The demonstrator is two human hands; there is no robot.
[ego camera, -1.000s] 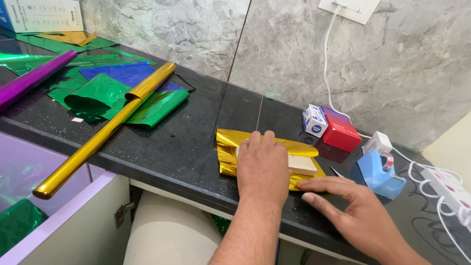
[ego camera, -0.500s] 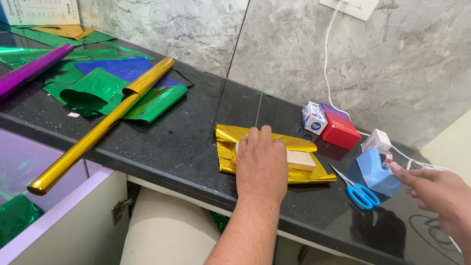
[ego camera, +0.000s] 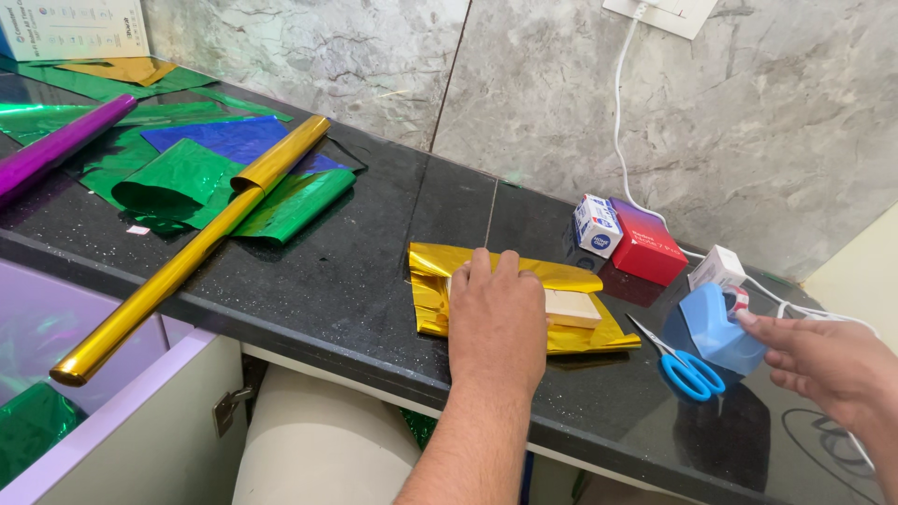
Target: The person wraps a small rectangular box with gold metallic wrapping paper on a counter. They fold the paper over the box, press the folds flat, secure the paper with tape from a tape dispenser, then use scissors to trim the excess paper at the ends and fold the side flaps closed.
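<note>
Left hand (ego camera: pixel 498 318): lies flat, palm down, fingers together, pressing on the gold foil sheet (ego camera: pixel 435 290); it grips nothing, and the pressure seems meant to keep the springy foil folded.
Gold foil sheet: sits near the front edge of the tabletop (ego camera: pixel 374 243), middle of the scene, creased and wrapped partly around a small pale block.
Pale block (ego camera: pixel 572 307): pokes out to the right of the left hand, resting on the foil, likely the item being wrapped.
Right hand (ego camera: pixel 823 360): at the right edge, fingers loosely curled and open, fingertips touching the blue tape dispenser (ego camera: pixel 718 327); it has not closed on it.
Blue scissors (ego camera: pixel 681 360): lie flat just left of the dispenser, near the right hand, within easy reach.
Small boxes: 1 white-and-blue box (ego camera: pixel 597 224) and 1 red box (ego camera: pixel 645 241) stand side by side, farther back toward the wall.
Gold roll (ego camera: pixel 196 252): lies diagonally at the left, its near end overhanging the tabletop edge.
Green foil sheets (ego camera: pixel 178 182): loose and curling, left and far, with a blue sheet (ego camera: pixel 229 137) beneath them and a purple roll (ego camera: pixel 56 150) at the left edge.
</note>
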